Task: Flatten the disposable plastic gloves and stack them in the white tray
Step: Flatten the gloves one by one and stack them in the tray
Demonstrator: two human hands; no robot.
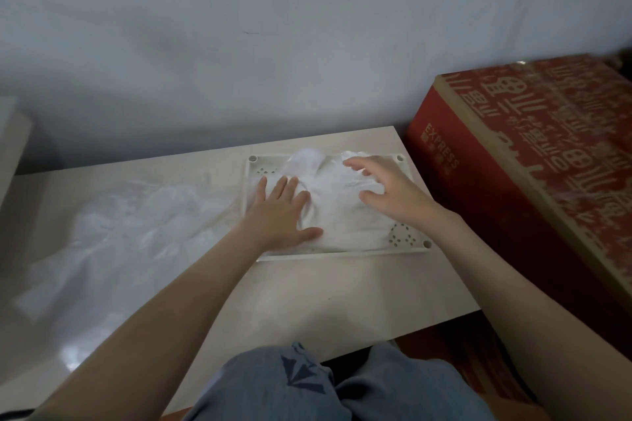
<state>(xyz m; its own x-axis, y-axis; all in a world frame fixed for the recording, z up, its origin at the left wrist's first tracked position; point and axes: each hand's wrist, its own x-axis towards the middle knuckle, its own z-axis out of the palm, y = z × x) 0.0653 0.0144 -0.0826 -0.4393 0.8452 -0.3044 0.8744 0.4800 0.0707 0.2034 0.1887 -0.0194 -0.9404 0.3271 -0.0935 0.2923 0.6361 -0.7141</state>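
Where the left hand (280, 212) presses: flat on the stack of clear, crinkled disposable plastic gloves (342, 219) lying in the white rectangular perforated plastic tray (254, 162), palm down, fingers straight and slightly fanned, thumb stretched toward the right hand.
Left hand's grip: none; it lies open on the film and curls round nothing.
Right hand (386, 190): just right of the left hand, over the far right part of the same stack, palm down, fingers spread and loosely bent, closed on nothing; blur hides whether its tips touch the film.
Gloves under the hands: they cover nearly all the tray floor, leaving dotted holes bare beyond the left fingertips and beside the right wrist.
Long axis: the stack's longer side runs from the left hand to the right hand, along the tray's length. A puffed white end rises at the far rim, beyond and between the two hands; cuff or fingers, I cannot tell.
Loose gloves: a rumpled heap of clear plastic gloves (119, 232) lies outside the left forearm on the pale beige table (307, 294), near the tray.
Red printed cardboard box (513, 154): outside the right forearm, beside the table.
Blue denim trousers (307, 386): below both forearms, nearest the camera.
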